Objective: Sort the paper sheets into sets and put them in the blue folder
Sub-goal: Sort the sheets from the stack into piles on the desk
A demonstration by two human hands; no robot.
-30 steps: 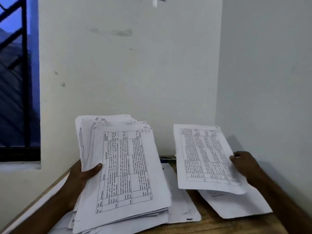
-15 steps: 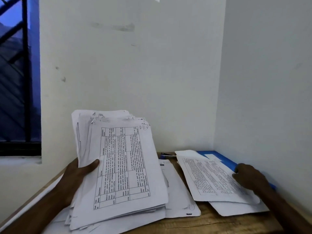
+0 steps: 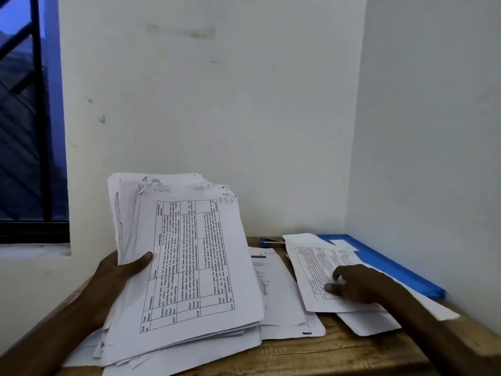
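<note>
The right hand (image 3: 360, 287), which holds 1 printed sheet up in the air 1 second ago, now has it down flat: the sheet (image 3: 311, 270) lies under its fingers (image 3: 342, 274), which rest on it loosely bent and pinch nothing. It tops the pile on the near edge of the blue folder (image 3: 393, 267), and the folder, hidden behind the raised sheet before, shows just beyond those fingers. I judge that 1 sheet is now sorted into a set, and that the hand is free to take the next one.

The left hand (image 3: 119, 278) is unchanged, gripping the thick stack (image 3: 189, 267) tilted up off the worktop (image 3: 339, 354), thumb across the front.

Counted: 2 hands, 1 blue folder, and 1 small blue stapler (image 3: 268, 242) between the 2 sets of fingers, at the back. Paper lies in 3 groups: the held stack, too many sheets to count; a flat pile (image 3: 282, 294) between the hands; and the pile under the right fingers, where at least 2 more sheets show beneath the top one. No sheet is inside the folder yet.
</note>
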